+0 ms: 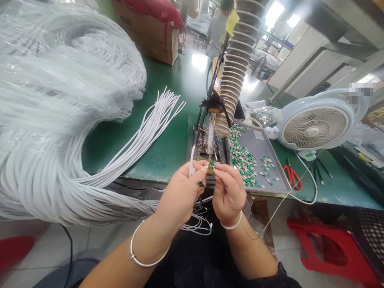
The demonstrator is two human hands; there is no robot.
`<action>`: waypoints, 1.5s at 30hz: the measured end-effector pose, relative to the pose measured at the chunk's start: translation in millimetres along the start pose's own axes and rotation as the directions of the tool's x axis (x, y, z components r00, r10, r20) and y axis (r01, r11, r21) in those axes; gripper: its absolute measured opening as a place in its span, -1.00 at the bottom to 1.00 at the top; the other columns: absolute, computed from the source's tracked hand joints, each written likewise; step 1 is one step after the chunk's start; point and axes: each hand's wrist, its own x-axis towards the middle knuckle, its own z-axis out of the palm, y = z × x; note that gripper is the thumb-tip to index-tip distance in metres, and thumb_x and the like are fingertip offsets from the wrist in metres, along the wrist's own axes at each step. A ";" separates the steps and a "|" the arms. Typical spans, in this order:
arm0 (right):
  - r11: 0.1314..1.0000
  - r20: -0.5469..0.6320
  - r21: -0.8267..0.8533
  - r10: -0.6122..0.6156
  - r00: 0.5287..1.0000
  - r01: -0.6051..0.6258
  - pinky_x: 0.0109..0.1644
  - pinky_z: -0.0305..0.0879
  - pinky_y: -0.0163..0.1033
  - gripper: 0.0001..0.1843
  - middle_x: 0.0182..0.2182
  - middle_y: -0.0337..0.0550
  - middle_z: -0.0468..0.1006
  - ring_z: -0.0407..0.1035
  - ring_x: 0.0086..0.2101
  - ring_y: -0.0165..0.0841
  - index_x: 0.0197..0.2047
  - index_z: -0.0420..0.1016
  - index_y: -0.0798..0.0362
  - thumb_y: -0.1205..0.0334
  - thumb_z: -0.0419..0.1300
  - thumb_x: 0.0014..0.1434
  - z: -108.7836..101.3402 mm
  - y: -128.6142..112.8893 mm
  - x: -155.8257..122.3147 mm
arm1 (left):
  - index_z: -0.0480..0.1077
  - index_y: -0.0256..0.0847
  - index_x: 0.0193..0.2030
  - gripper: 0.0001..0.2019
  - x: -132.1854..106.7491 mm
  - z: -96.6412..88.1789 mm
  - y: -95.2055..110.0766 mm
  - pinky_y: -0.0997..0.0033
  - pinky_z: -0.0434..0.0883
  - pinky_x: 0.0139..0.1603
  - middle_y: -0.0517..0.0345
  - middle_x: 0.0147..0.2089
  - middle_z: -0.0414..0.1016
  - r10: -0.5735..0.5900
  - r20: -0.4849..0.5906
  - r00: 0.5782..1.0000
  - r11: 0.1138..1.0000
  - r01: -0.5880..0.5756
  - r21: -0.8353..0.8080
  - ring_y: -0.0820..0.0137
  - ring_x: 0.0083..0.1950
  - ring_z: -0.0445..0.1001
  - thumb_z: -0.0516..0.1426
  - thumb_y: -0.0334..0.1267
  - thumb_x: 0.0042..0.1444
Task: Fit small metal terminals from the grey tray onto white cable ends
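My left hand (180, 196) grips the end of a white cable (191, 168), and a thin dark-tipped part (201, 183) sits by its fingers. My right hand (229, 196) pinches a small green circuit board (212, 164) close to the cable end, and the fingertips of both hands nearly meet. Further white cables (198, 228) hang below my hands. A long bundle of white cables (60, 120) lies coiled at the left, its cut ends (162, 112) fanning over the green bench mat (168, 152).
A metal tray (264, 148) holds many small green-and-silver boards right of my hands. Ahead stand a soldering fixture (210, 136) and a ribbed grey duct (237, 68). Also present are a white fan (313, 130), red-handled cutters (292, 178), a red stool (330, 244) and a person (216, 36).
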 end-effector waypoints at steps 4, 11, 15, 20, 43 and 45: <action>1.000 -0.005 -0.017 -0.004 1.000 0.004 -0.12 0.46 -0.10 -0.69 -0.18 -0.07 0.49 0.42 -0.15 -0.32 -0.04 0.36 0.00 0.47 0.06 0.17 0.1 0.1 0.0 | 0.17 -0.23 -0.57 -0.77 -1.1 0.8 1.3 0.61 -0.09 -0.64 0.42 -0.66 0.10 -0.004 0.001 1.000 1.000 0.004 -0.011 0.68 -0.68 -0.02 0.18 -0.32 -0.06; 1.000 -0.001 -0.018 -0.004 1.000 0.004 -0.11 0.46 -0.10 -0.68 -0.18 -0.06 0.49 0.42 -0.15 -0.31 -0.04 0.38 0.00 0.47 0.07 0.16 -0.2 -0.9 1.4 | 0.17 -0.23 -0.59 -0.76 -1.8 3.0 4.0 0.61 -0.07 -0.64 0.43 -0.67 0.08 -0.001 -0.005 1.000 1.000 0.000 -0.009 0.67 -0.68 0.00 0.19 -0.31 -0.08; 1.000 0.002 -0.014 0.003 1.000 -0.003 -0.11 0.46 -0.10 -0.68 -0.19 -0.07 0.49 0.43 -0.16 -0.31 -0.04 0.38 -0.01 0.47 0.07 0.16 -0.4 -1.9 2.8 | 0.17 -0.22 -0.58 -0.77 -1.8 3.1 4.6 0.60 -0.07 -0.64 0.42 -0.67 0.10 -0.003 -0.013 1.000 1.000 0.003 -0.003 0.67 -0.69 -0.01 0.19 -0.32 -0.09; 1.000 0.013 0.003 0.020 1.000 -0.020 -0.13 0.46 -0.09 -0.69 -0.19 -0.07 0.49 0.43 -0.17 -0.31 -0.05 0.37 0.00 0.47 0.07 0.16 -0.9 -1.6 -0.4 | 0.17 -0.21 -0.59 -0.77 -1.6 1.6 1.4 0.60 -0.07 -0.63 0.43 -0.71 0.07 -0.012 -0.019 1.000 1.000 0.013 0.016 0.65 -0.69 -0.01 0.18 -0.31 -0.09; 0.969 0.180 0.065 0.224 0.958 -0.239 -0.23 0.34 -0.24 -0.84 -0.38 -0.18 0.39 0.33 -0.30 -0.39 -0.27 0.37 0.05 0.46 0.03 0.15 -8.8 2.2 -4.5 | 0.34 -0.21 -0.46 -0.81 -3.1 -27.2 -9.3 0.53 0.00 -0.58 0.37 -0.60 0.15 -0.023 0.080 0.997 0.894 -0.016 0.449 0.57 -0.60 0.03 0.15 -0.13 0.02; 0.973 0.201 0.090 0.192 0.961 -0.213 -0.19 0.36 -0.21 -0.79 -0.34 -0.15 0.43 0.36 -0.25 -0.38 -0.20 0.37 0.04 0.47 0.00 0.17 -8.3 2.5 -3.8 | 0.32 -0.21 -0.50 -0.80 -3.4 -26.6 -7.2 0.52 0.01 -0.57 0.38 -0.62 0.13 -0.015 0.086 0.996 0.870 -0.030 0.493 0.56 -0.59 0.03 0.14 -0.15 0.02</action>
